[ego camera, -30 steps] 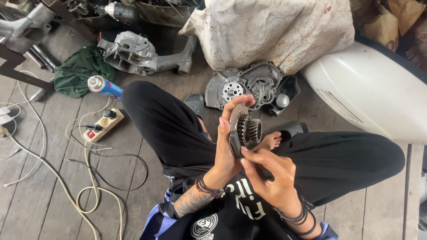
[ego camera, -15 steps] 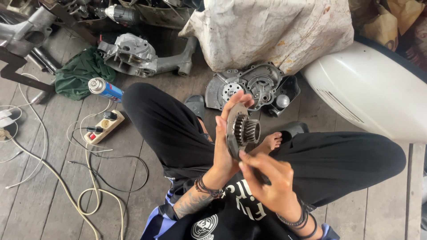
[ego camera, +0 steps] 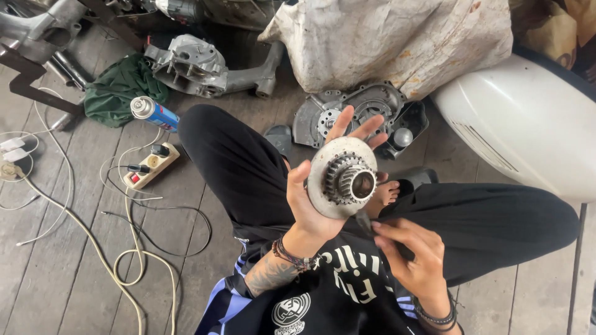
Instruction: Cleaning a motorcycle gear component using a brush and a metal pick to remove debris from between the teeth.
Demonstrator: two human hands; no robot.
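Observation:
My left hand [ego camera: 308,208] holds up a round metal disc [ego camera: 321,186] with a toothed gear hub [ego camera: 349,178] in its middle, face turned toward me, fingers spread behind its rim. My right hand [ego camera: 413,257] sits lower, just under the disc, over my black-trousered lap. Its fingers pinch a thin dark tool [ego camera: 363,221] whose tip points at the disc's bottom edge. I sit cross-legged on a wooden plank floor.
A dark engine cover [ego camera: 366,105] lies beyond my knees, a grey engine casing [ego camera: 192,65] farther left. A blue spray can [ego camera: 152,113], a power strip [ego camera: 149,166], loose cables and a green cloth [ego camera: 121,90] lie left. A white body panel [ego camera: 521,130] and a sack [ego camera: 397,37] stand right.
The disc has turned from edge-on to facing me and my left fingers have spread. My right hand has dropped from the disc's edge toward my lap.

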